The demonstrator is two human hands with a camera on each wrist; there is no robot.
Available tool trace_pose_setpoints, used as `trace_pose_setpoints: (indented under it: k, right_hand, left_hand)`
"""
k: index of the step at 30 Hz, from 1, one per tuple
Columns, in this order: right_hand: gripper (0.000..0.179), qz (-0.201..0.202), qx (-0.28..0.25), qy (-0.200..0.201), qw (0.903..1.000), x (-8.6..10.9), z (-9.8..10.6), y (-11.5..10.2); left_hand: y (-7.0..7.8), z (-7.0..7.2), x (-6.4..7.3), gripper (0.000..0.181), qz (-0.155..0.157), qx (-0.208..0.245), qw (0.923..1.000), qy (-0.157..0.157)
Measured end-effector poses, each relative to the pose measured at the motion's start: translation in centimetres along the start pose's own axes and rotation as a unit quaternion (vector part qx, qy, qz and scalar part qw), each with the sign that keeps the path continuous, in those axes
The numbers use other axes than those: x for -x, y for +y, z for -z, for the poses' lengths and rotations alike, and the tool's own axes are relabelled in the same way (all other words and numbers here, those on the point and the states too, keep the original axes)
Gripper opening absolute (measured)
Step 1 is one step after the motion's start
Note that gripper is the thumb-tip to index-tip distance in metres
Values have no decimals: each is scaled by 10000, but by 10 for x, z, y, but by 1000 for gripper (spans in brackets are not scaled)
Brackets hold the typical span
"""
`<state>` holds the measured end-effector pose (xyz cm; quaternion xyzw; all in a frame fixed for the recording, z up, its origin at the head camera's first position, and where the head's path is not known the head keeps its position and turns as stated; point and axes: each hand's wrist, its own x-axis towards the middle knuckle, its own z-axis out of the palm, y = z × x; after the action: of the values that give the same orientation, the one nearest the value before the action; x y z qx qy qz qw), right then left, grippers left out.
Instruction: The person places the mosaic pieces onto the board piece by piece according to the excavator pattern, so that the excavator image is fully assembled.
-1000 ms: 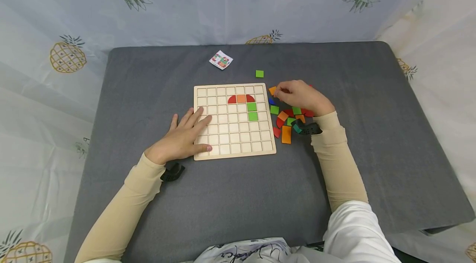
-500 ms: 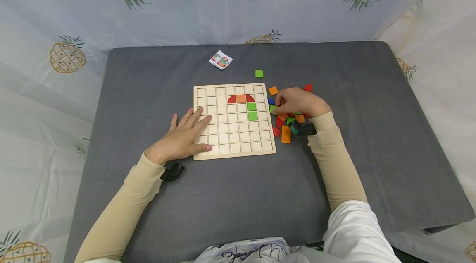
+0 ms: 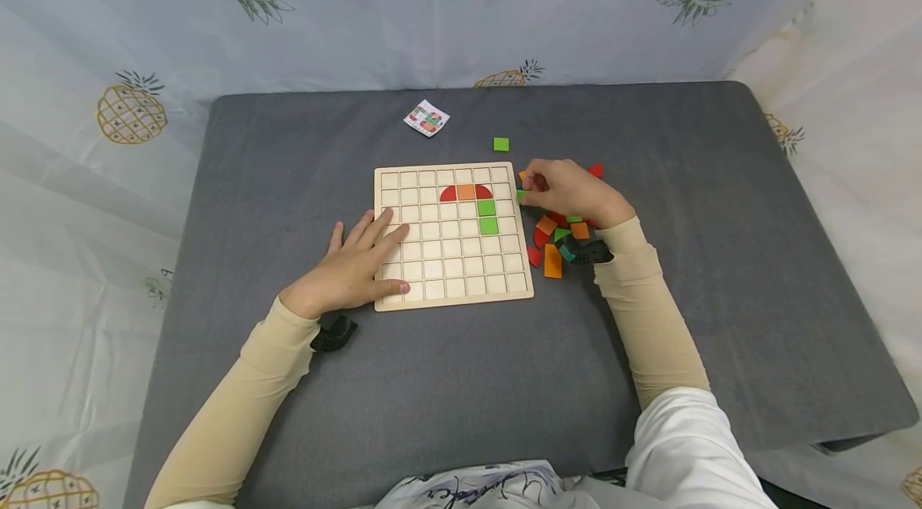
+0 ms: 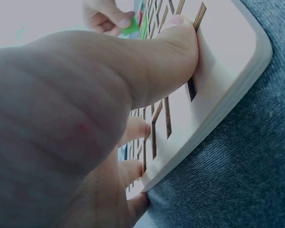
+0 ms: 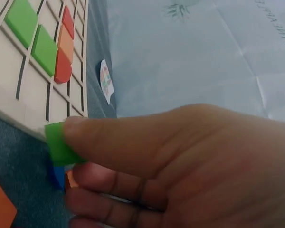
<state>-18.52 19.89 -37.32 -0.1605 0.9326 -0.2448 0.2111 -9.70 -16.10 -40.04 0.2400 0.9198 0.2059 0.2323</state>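
A square wooden grid board [image 3: 454, 306] lies on the dark table. My left hand [image 3: 349, 269] rests spread over its left edge, thumb and fingertips on the cells. Between thumb and curled fingers my right hand [image 3: 572, 187] pinches a green square tile [image 5: 59, 145], held at the board's right edge. On the board, a row of two red quarter-round pieces [image 3: 448, 193] with an orange square [image 3: 466, 191] between them sits near the top. Below the right red piece come two green squares [image 3: 487, 217], one under the other.
Right of the board lies a pile of loose red, orange and green pieces [image 3: 552, 261], partly hidden under my right hand and wrist camera. A blue piece [image 5: 57, 175] shows beneath my fingers. Beyond the board are a lone green square [image 3: 501, 144] and a small pattern card [image 3: 427, 118].
My right hand moved down to the loose pieces, picked up a green square tile and brought it up and left to the board's edge. The left hand stayed in place.
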Motion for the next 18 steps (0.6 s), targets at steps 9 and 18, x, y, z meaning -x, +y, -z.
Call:
trace_pose_setpoints:
  k: [9,18]
  right_hand:
    - [20,776,-481,269,9955,-1,-8,-19]
    - [14,1511,-400,303,9872,-9,-32,-44]
  left_hand:
    - [-1,-1,0,91,14,9,10000,-9]
    - [-2,0,0,90,-11,29,10000,-8]
